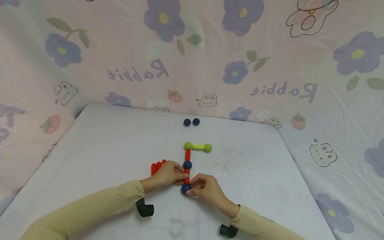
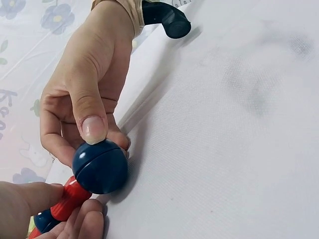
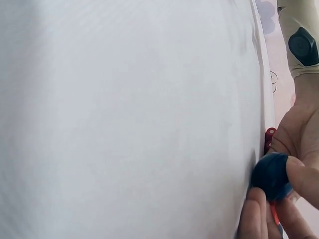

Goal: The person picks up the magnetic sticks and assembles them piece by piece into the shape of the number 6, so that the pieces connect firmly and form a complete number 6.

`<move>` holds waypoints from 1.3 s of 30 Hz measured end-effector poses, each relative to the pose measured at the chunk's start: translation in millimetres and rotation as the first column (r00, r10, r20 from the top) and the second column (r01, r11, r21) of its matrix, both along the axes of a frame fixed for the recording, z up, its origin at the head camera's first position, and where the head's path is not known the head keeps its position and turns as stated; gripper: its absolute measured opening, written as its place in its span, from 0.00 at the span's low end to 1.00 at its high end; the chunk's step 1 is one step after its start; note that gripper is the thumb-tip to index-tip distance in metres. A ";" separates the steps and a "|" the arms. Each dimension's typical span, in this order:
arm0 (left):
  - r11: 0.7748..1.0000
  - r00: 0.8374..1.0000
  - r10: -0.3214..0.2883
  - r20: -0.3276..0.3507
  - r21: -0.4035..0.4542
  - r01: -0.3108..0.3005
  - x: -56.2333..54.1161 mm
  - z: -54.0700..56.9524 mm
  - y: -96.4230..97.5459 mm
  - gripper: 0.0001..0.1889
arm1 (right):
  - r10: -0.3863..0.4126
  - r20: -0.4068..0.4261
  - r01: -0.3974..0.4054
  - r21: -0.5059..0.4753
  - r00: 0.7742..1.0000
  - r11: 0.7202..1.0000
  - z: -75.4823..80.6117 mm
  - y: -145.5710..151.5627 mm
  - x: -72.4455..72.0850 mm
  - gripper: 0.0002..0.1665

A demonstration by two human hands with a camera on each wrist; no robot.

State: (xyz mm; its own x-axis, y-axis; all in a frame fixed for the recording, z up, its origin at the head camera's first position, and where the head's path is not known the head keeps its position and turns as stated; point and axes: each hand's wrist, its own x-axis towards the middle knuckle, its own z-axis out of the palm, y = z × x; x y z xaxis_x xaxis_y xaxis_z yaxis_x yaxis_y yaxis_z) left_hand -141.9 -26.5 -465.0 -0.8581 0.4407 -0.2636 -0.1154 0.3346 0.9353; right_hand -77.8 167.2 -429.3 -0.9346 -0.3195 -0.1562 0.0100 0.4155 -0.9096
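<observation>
Fitting a ball [image 1: 185,188] to a rod [image 2: 73,197] appears to be the step in hand, midway between the left and right edges of the tabletop [image 1: 255,186]. My left grip [image 1: 166,174] is clamped on the rod; my right grip [image 1: 209,190] pinches the ball. The next move likely calls for axial alignment and light pressure. I cannot confirm full seating; my left grip partly hides the spare rods [image 1: 154,169].
</observation>
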 end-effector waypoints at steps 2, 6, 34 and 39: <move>1.000 1.000 -0.001 -0.002 -0.001 0.001 0.1 0.1 0.1 0.13 | 0.003 0.000 -0.003 -0.009 1.000 1.000 3.7 -0.4 0.7 0.15; 1.000 1.000 0.000 -0.005 0.000 0.000 0.4 -0.1 0.0 0.13 | 0.004 0.005 -0.004 -0.008 1.000 1.000 5.4 -0.8 1.0 0.15; 1.000 0.998 0.014 -0.053 -0.004 -0.015 8.9 2.1 -1.6 0.18 | 0.008 0.029 -0.008 0.006 1.000 1.000 -29.7 9.2 -11.0 0.18; 1.000 0.998 0.013 -0.068 -0.005 -0.013 9.5 1.3 -2.4 0.19 | 0.035 0.009 -0.035 0.032 0.999 0.999 -27.8 10.6 -13.1 0.18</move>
State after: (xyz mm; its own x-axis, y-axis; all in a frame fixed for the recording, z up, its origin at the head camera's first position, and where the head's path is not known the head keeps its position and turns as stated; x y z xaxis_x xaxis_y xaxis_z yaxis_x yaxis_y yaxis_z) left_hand -132.5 -28.9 -463.6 -0.8799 0.4280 -0.2065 -0.0557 0.3387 0.9392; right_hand -90.9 177.8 -457.1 -0.9216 -0.3468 -0.1743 0.0021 0.4446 -0.8957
